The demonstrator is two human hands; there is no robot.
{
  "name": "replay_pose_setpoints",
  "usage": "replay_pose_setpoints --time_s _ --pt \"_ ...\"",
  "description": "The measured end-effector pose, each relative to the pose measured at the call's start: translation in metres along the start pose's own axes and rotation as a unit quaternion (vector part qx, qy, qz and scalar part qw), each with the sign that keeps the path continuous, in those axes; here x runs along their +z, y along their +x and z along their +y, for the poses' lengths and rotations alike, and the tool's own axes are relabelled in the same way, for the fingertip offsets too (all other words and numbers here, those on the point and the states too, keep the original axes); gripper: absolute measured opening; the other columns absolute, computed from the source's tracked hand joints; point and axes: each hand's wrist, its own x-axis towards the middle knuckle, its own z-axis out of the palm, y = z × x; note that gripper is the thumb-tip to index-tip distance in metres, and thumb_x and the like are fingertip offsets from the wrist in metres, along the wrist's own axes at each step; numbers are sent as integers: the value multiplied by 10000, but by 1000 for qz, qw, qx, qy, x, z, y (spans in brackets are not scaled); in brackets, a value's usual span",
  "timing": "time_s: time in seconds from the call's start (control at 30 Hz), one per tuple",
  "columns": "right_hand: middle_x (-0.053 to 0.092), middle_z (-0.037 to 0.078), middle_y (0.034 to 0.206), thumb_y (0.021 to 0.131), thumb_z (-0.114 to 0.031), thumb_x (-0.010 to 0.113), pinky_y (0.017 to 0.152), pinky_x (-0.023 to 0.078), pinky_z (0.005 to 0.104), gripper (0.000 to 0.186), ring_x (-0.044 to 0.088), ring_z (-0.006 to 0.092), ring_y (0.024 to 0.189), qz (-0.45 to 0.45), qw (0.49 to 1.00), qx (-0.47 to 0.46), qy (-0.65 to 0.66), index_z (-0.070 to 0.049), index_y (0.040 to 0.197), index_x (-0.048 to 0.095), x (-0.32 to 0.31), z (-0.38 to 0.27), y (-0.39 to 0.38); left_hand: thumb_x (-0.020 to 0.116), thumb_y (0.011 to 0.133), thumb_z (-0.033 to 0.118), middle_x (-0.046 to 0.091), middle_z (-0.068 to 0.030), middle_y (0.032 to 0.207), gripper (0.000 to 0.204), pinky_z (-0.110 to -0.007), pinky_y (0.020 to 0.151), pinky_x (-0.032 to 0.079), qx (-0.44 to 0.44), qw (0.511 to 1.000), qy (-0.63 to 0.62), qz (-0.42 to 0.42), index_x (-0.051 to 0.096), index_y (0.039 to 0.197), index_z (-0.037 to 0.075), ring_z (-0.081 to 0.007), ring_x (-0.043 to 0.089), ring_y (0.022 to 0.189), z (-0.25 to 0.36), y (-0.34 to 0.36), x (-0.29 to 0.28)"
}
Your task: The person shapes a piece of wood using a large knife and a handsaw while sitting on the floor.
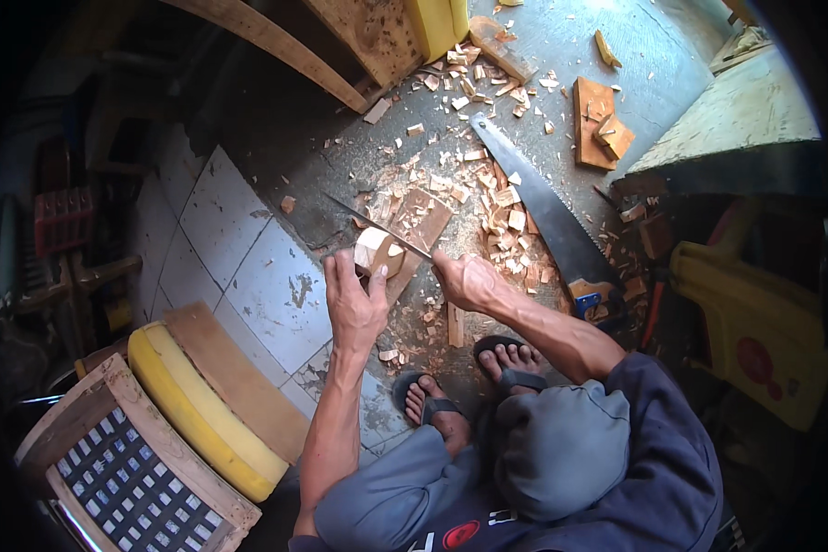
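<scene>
My left hand (354, 302) grips a pale, partly rounded wooden block (372, 245), fingers on one side and thumb on the other. The block stands at the near left part of a flat brown board (425, 213) on the floor. In my right hand (472, 281) is the handle end of a long knife (363, 217), its thin dark blade seen nearly edge-on. The blade crosses over the block and board, its tip pointing to the far left. Whether its edge touches the block I cannot tell. The knife's handle is hidden in my fist.
A handsaw (541, 198) lies right of the board, among wood chips (509, 230). Farther right is an orange-brown block (595, 120) with an offcut on it. A yellow cushioned wooden frame (207, 414) stands at the near left. My sandalled feet (435, 405) are close to the board.
</scene>
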Motion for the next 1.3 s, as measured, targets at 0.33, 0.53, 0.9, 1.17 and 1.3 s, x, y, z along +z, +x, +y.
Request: replay_pose_setpoints --time_s 0.33,0.53,0.9,1.17,1.3 --pt "566 246 563 1026 -156 486 491 457 570 110 597 476 518 86 994 -20 69 -48 1028 507 4 -20 -4 685 868 27 510 -228 1030 351 -529 825 447 -2 1000 20 -7 486 1156 4 -422 533 933 -3 -10 -1" --pt "567 256 579 1022 -172 511 501 456 571 128 600 482 531 34 999 -15 21 -45 1015 504 3 -12 -9 684 872 28 508 -224 1021 344 -525 819 450 -8 1000 23 -6 481 1148 -2 -422 536 927 2 -10 -1" --pt "620 259 620 998 -142 471 517 483 576 124 639 480 574 -24 1000 15 -5 -27 1042 483 1 -7 -5 681 878 26 497 -238 1044 366 -535 828 444 -20 1000 -7 -12 471 1176 -6 -429 532 936 2 -6 4" --pt "638 276 646 1003 -156 480 530 503 571 148 659 477 594 -9 1000 17 -9 -19 1049 515 4 -4 0 663 870 9 486 -239 1034 360 -531 847 434 22 1000 3 -13 477 1177 -18 -430 513 943 -1 -4 0" --pt "638 278 643 1002 -151 477 522 501 568 147 664 481 599 13 999 16 27 -29 1072 521 12 -13 -15 665 871 11 491 -230 1028 358 -525 843 435 24 999 9 -28 487 1181 -13 -421 507 938 -4 -15 1"
